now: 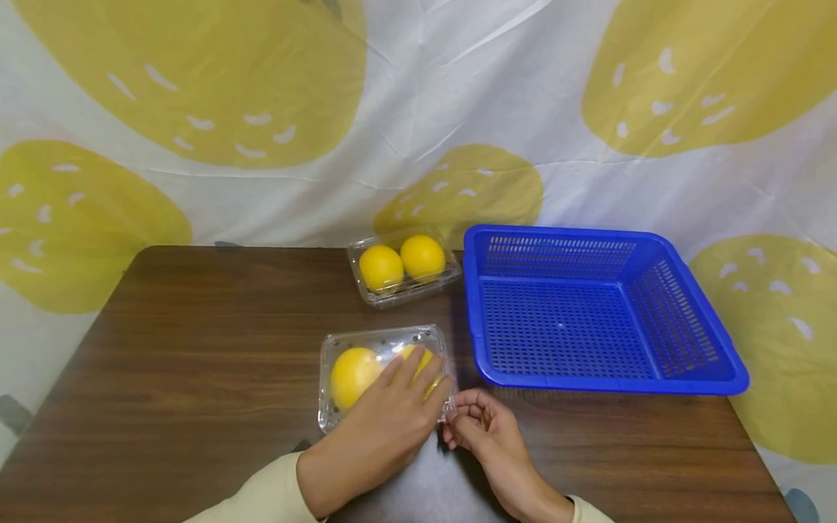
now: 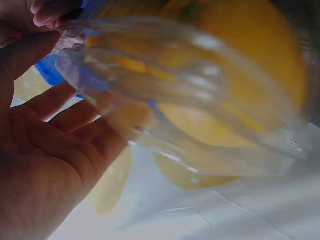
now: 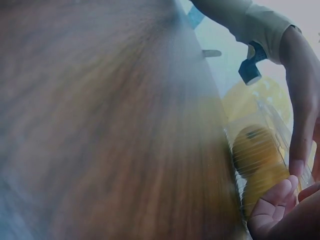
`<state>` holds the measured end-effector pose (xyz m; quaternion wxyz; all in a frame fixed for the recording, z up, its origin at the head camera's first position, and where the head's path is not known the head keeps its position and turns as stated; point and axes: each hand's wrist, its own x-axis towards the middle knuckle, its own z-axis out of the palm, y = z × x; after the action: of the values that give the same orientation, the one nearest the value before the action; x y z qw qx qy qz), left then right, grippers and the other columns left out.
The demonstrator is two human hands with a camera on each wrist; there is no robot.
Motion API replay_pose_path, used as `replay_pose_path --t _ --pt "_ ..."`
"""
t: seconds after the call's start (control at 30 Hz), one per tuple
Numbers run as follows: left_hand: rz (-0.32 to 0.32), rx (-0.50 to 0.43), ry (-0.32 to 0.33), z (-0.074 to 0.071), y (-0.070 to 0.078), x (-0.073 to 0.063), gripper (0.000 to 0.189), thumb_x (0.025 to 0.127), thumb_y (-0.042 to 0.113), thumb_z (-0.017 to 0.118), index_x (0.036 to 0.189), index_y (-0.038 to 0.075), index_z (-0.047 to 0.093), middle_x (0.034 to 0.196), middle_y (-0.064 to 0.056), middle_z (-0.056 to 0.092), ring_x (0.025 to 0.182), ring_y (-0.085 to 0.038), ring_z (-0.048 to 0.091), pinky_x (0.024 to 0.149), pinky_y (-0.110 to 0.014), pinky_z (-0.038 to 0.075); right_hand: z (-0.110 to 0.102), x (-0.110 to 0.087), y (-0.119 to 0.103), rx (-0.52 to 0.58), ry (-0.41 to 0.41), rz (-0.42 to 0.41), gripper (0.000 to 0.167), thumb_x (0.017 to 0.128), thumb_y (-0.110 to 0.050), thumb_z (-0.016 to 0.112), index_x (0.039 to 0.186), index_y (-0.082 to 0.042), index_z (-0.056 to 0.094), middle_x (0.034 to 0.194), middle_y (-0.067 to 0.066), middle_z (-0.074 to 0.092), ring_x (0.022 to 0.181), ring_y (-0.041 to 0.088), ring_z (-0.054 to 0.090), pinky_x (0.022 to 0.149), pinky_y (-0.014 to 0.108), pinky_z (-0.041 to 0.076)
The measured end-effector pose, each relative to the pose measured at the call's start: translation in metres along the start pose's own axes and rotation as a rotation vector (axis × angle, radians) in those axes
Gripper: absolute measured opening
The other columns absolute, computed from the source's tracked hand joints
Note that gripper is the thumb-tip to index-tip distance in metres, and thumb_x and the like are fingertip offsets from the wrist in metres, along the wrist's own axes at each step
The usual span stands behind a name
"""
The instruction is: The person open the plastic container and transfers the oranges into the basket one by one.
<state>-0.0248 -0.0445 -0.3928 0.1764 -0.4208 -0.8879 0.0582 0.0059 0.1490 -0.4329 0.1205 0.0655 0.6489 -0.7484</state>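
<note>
A clear plastic clamshell box [image 1: 386, 337] lies near the middle of the table with two oranges [image 1: 354, 378] inside. My left hand [image 1: 392, 415] rests over its lid with the fingers extended, partly covering the right orange. At the box's front right corner, the thumb and fingers of my right hand [image 1: 489, 434] pinch the plastic edge. In the left wrist view, the clear plastic [image 2: 200, 160] is blurred beside the spread fingers of the left hand [image 2: 60, 145]. The right wrist view has the right hand [image 3: 275, 205] at the box's edge, close to the left hand.
Behind stands a second clear clamshell box [image 1: 392, 296] holding two oranges. A blue perforated plastic basket [image 1: 556, 382] sits to the right on the brown wooden table [image 1: 196, 363]. A white cloth [image 1: 458, 43] with yellow shapes hangs along the table's back edge.
</note>
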Motion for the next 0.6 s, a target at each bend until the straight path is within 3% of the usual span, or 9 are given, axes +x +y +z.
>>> replay_pose_path --t 0.37,0.6 --pt "0.017 -0.075 0.045 0.004 -0.013 -0.017 0.048 0.101 0.021 0.068 0.148 0.012 0.063 0.156 -0.018 0.059 0.141 -0.04 0.059 0.114 -0.058 0.054 0.0 0.0 0.0 0.01 -0.007 0.012 0.02 0.098 0.005 0.066 0.115 0.012 0.058 0.09 0.009 0.066 0.079 0.016 0.067 0.073 0.026 0.062" --pt "0.03 -0.116 0.074 0.006 -0.018 -0.025 0.047 0.102 0.021 0.07 0.148 0.01 0.063 0.155 -0.019 0.06 0.142 -0.041 0.059 0.113 -0.059 0.055 -0.001 0.0 0.001 0.011 -0.004 0.011 0.02 0.099 0.004 0.066 0.116 0.012 0.059 0.091 0.008 0.067 0.079 0.016 0.067 0.074 0.026 0.062"
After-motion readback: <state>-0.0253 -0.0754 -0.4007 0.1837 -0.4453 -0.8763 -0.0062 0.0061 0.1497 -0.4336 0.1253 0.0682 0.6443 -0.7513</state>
